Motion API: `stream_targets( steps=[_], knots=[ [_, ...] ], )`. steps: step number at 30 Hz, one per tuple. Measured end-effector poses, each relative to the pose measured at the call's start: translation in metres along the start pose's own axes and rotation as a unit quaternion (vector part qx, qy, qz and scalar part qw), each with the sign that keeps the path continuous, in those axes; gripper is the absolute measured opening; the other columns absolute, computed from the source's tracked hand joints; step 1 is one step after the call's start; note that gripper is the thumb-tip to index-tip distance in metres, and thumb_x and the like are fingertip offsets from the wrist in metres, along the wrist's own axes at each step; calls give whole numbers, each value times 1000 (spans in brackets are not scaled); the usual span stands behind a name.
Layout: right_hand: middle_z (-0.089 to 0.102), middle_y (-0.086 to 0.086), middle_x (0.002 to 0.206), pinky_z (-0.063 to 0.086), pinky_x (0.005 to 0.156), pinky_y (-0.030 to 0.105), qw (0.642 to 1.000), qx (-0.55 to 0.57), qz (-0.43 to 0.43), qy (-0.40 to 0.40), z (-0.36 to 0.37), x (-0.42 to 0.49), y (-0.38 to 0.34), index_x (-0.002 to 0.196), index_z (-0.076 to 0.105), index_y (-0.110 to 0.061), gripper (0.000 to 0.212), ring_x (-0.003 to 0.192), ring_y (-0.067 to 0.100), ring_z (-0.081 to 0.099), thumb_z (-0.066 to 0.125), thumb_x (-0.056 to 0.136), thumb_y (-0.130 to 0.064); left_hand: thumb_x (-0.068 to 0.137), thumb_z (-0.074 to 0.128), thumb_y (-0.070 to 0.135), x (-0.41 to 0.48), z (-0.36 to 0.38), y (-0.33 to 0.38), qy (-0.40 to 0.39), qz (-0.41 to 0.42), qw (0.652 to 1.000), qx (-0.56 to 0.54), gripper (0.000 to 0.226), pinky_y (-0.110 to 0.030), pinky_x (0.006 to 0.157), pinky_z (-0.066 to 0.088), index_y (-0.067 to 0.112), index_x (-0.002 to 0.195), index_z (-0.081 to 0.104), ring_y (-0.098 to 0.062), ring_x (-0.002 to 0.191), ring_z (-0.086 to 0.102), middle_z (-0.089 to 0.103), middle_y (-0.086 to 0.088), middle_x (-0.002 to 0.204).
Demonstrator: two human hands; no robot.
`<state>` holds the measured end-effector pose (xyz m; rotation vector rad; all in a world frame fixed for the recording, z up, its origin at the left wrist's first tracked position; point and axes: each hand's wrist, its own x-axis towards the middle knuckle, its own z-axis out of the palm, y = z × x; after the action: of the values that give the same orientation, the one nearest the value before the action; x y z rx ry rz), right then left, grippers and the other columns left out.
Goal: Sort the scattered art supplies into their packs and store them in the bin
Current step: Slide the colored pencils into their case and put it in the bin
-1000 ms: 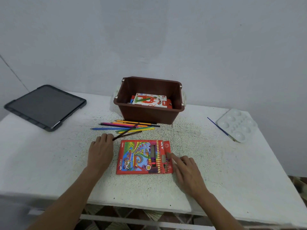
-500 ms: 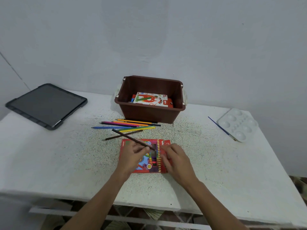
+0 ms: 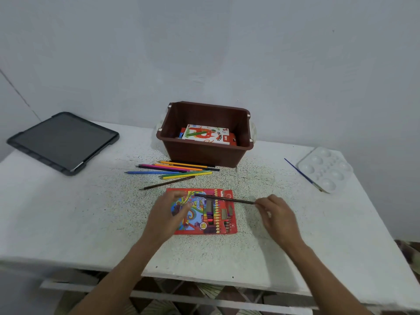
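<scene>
White bench (image 3: 68, 223) runs wide on both sides, its front edge under the wrists. I see the right hand (image 3: 277, 217) pinching the right end of a dark pencil (image 3: 225, 198), which lies left-right over the red pack (image 3: 204, 223). The left hand (image 3: 166, 219) is blurred over the pack's left half, so I can't tell its grip. Loose pencils (image 3: 177, 171) lie just before the bin (image 3: 204, 153).

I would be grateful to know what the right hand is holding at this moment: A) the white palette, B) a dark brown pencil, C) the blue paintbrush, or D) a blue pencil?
B: the right hand pinches one end of the dark brown pencil, which stretches across the red pencil pack.
</scene>
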<state>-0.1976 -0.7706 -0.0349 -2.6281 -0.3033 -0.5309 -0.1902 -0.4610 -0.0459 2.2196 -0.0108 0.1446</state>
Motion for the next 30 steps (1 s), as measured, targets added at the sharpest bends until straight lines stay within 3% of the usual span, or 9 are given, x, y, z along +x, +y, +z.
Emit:
stream_targets(
  steps=[3, 6, 10, 16, 24, 28, 30],
  knots=[
    [59, 2, 73, 48, 50, 35, 997, -54, 47, 1, -25, -4, 41, 92, 74, -15, 7, 63, 28, 55, 73, 85, -12, 88, 68, 45, -4, -7, -36, 19, 77, 985, 153, 43, -39, 86, 54, 18, 120, 58, -19, 108, 58, 61, -3, 122],
    [59, 2, 72, 47, 50, 36, 993, -102, 63, -8, -48, -8, 70, 91, 74, -14, 7, 63, 29, 55, 74, 85, -11, 87, 47, 62, -10, -11, -57, 17, 46, 979, 199, 60, -50, 90, 51, 18, 129, 51, -27, 118, 57, 55, -10, 135],
    [57, 3, 68, 46, 46, 37, 989, -141, 43, -31, -58, -7, 80, 88, 74, -12, 6, 57, 30, 52, 75, 82, -10, 90, 34, 66, -25, -9, -62, 5, 23, 980, 196, 68, -50, 100, 45, 20, 141, 42, -28, 130, 49, 44, -10, 147],
    [57, 3, 64, 41, 44, 33, 987, -143, -17, -67, -33, -3, 65, 84, 73, -13, 5, 53, 29, 51, 77, 81, -12, 93, 17, 73, -31, -5, -58, -24, 40, 974, 220, 81, -47, 112, 31, 16, 145, 42, -27, 140, 39, 46, -7, 149],
    [56, -1, 63, 29, 56, 25, 975, -147, -127, -106, 24, 3, 6, 81, 67, -14, 12, 55, 17, 46, 76, 76, -9, 94, 28, 66, -33, -3, -61, -33, 51, 975, 215, 72, -42, 113, 25, 18, 146, 42, -24, 141, 38, 46, -5, 149],
    [58, -1, 68, 42, 57, 28, 972, -143, -164, -90, 36, 2, -10, 84, 64, -16, 8, 60, 18, 54, 58, 85, -20, 93, 33, 64, -33, -2, -61, -33, 54, 974, 219, 70, -43, 111, 28, 17, 144, 44, -26, 138, 42, 49, -6, 147],
    [60, -2, 70, 44, 58, 28, 975, -131, -156, -92, 40, 1, -11, 90, 67, -15, 9, 61, 17, 56, 68, 83, -21, 93, 35, 63, -33, -2, -62, -32, 58, 973, 220, 68, -43, 110, 29, 17, 144, 44, -27, 137, 44, 49, -7, 146]
  ],
)
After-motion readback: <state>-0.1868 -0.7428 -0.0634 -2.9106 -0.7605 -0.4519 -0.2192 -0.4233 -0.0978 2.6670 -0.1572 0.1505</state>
